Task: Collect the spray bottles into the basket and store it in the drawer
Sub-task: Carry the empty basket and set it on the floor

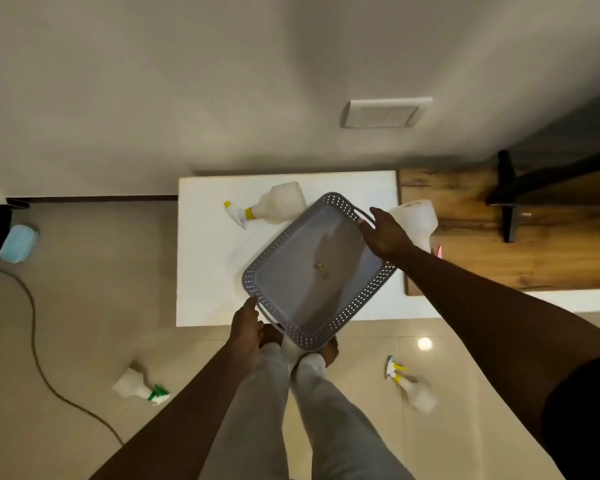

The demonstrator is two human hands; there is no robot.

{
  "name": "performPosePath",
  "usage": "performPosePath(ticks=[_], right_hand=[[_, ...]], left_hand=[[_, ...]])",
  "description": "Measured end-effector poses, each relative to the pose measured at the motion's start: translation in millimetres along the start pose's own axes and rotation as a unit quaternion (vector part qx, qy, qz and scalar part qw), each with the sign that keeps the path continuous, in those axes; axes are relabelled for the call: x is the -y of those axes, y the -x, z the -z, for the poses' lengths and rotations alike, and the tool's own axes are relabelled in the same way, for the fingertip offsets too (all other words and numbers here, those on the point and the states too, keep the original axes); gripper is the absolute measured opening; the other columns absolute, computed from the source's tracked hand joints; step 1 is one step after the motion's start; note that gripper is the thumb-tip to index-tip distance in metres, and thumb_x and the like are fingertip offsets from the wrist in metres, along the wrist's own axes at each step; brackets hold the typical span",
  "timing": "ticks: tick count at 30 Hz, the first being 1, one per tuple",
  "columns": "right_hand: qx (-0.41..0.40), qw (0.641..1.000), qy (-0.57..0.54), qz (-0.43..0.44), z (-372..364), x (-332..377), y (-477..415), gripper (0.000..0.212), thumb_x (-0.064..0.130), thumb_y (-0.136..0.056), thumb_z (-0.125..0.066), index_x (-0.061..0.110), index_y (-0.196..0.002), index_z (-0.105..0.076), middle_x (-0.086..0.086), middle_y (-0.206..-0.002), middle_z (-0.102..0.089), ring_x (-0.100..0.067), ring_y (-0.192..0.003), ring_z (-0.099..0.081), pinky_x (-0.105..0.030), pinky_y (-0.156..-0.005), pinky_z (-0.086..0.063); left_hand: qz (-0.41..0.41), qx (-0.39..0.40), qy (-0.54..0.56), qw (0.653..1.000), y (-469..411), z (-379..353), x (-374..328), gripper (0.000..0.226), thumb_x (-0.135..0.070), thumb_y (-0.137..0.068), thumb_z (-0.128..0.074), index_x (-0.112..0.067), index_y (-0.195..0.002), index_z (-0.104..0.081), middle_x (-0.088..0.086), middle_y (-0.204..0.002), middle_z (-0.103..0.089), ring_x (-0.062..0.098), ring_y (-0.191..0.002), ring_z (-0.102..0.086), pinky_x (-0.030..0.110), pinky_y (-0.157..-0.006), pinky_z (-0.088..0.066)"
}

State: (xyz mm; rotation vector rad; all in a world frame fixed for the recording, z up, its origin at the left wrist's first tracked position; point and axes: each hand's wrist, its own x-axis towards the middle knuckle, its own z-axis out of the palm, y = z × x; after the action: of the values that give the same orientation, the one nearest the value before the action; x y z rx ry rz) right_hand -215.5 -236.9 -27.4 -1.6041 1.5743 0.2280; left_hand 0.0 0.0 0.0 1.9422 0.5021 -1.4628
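- Head view: the grey perforated basket point(329, 323) hangs slantwise over the front edge of the white table point(205, 271), its near end out past that edge above the person's feet.
- The left hand point(246, 327) grips the handle at the basket's near end, just off the table's front edge, fingers curled round it.
- The right hand point(383, 233) grasps the handle at the far end, over the table's right side, fingers bent over the bar.
- A yellow-nozzled spray bottle point(278, 204) lies on its side at the back of the table, just beside the basket's far rim.
- A second white bottle point(418, 220) sits at the table's right edge; the right hand covers its lower part and its nozzle cannot be made out.
- A green-nozzled bottle point(137, 388) lies on the floor in front of the table to the left; a blurred yellow-nozzled one point(414, 386) lies in front to the right.
- A small speck on the basket's floor is too faint to identify.
- Both arms reach forward, the right stretched further.
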Motion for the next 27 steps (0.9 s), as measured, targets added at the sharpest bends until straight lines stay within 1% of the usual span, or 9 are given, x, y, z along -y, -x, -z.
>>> performPosePath(ticks=[2, 5, 8, 11, 15, 18, 21, 25, 27], right_hand=[[0.004, 1.0, -0.003, 0.001, -1, 2, -5, 0.065, 0.044, -0.112, -0.043, 0.003, -0.162, -0.033, -0.022, -0.167, -0.037, -0.037, -0.155, -0.036, -0.042, -0.125, -0.03], [0.012, 1.0, -0.005, -0.001, -4, 2, -7, 0.057, 0.04, -0.112, -0.043, -0.001, -0.152, -0.045, -0.026, -0.155, -0.05, -0.042, -0.144, -0.049, -0.04, -0.112, -0.039], [0.02, 0.999, -0.005, -0.036, -4, -2, 2, 0.057, 0.046, -0.111, -0.043, 0.003, -0.149, -0.049, -0.023, -0.153, -0.053, -0.039, -0.141, -0.051, -0.038, -0.107, -0.039], [-0.003, 0.999, -0.012, -0.043, -4, -8, 24, 0.049, 0.047, -0.11, -0.045, 0.004, -0.129, -0.061, -0.021, -0.135, -0.065, -0.038, -0.126, -0.06, -0.035, -0.091, -0.039], [-0.062, 0.992, -0.101, -0.05, -8, -25, 75, 0.034, 0.038, -0.107, -0.055, 0.006, -0.107, -0.065, -0.012, -0.114, -0.06, -0.032, -0.114, -0.063, -0.041, -0.093, -0.046], [-0.087, 0.981, -0.148, -0.091, -15, -43, 116, 0.031, 0.039, -0.107, -0.055, 0.01, -0.11, -0.065, -0.013, -0.116, -0.067, -0.032, -0.114, -0.064, -0.036, -0.086, -0.042], [-0.125, 0.955, -0.221, -0.15, -28, -65, 162, 0.043, 0.041, -0.106, -0.056, 0.008, -0.134, -0.064, -0.014, -0.135, -0.068, -0.035, -0.127, -0.062, -0.039, -0.101, -0.047], [-0.186, 0.912, -0.303, -0.206, -52, -100, 224, 0.024, 0.04, -0.103, -0.056, 0.018, -0.097, -0.065, -0.003, -0.102, -0.07, -0.03, -0.103, -0.065, -0.038, -0.083, -0.048], [-0.213, 0.883, -0.343, -0.238, -66, -117, 254, 0.029, 0.043, -0.101, -0.058, 0.017, -0.107, -0.068, -0.003, -0.108, -0.073, -0.027, -0.103, -0.067, -0.042, -0.09, -0.054]], left_hand=[[0.012, 0.029, 0.023, 0.999, -4, -3, 1, 0.038, -0.035, -0.106, -0.054, -0.01, -0.134, -0.063, 0.014, -0.133, -0.066, 0.034, -0.122, -0.064, 0.042, -0.098, -0.055], [0.034, 0.064, 0.061, 0.996, -1, -4, -1, 0.026, -0.033, -0.104, -0.056, -0.014, -0.118, -0.067, 0.013, -0.112, -0.073, 0.027, -0.092, -0.068, 0.032, -0.061, -0.057], [0.03, 0.06, 0.069, 0.995, 4, 3, -4, 0.028, -0.033, -0.104, -0.057, -0.014, -0.123, -0.065, 0.009, -0.102, -0.07, 0.024, -0.082, -0.065, 0.023, -0.045, -0.054], [0.013, 0.072, 0.043, 0.996, 9, 14, -4, 0.029, -0.034, -0.104, -0.056, -0.015, -0.124, -0.066, 0.009, -0.108, -0.071, 0.024, -0.089, -0.067, 0.025, -0.056, -0.059], [-0.045, 0.069, -0.031, 0.996, 13, 31, -4, 0.035, -0.032, -0.107, -0.051, -0.017, -0.134, -0.066, 0.007, -0.125, -0.072, 0.027, -0.115, -0.066, 0.038, -0.101, -0.052], [-0.082, 0.071, -0.083, 0.991, 20, 40, -10, 0.03, -0.024, -0.108, -0.042, -0.018, -0.124, -0.067, 0.003, -0.118, -0.071, 0.02, -0.103, -0.066, 0.034, -0.099, -0.044], [-0.111, 0.09, -0.134, 0.981, 29, 39, -19, 0.027, -0.02, -0.106, -0.042, -0.017, -0.111, -0.068, 0.004, -0.111, -0.071, 0.022, -0.1, -0.064, 0.033, -0.094, -0.045], [-0.152, 0.128, -0.213, 0.957, 45, 23, -28, 0.023, -0.022, -0.103, -0.047, -0.021, -0.096, -0.069, 0.001, -0.101, -0.07, 0.018, -0.089, -0.063, 0.029, -0.079, -0.047], [-0.168, 0.153, -0.244, 0.943, 52, 11, -27, 0.023, -0.022, -0.103, -0.048, -0.022, -0.093, -0.069, 0.0, -0.098, -0.068, 0.017, -0.087, -0.062, 0.03, -0.08, -0.046]])
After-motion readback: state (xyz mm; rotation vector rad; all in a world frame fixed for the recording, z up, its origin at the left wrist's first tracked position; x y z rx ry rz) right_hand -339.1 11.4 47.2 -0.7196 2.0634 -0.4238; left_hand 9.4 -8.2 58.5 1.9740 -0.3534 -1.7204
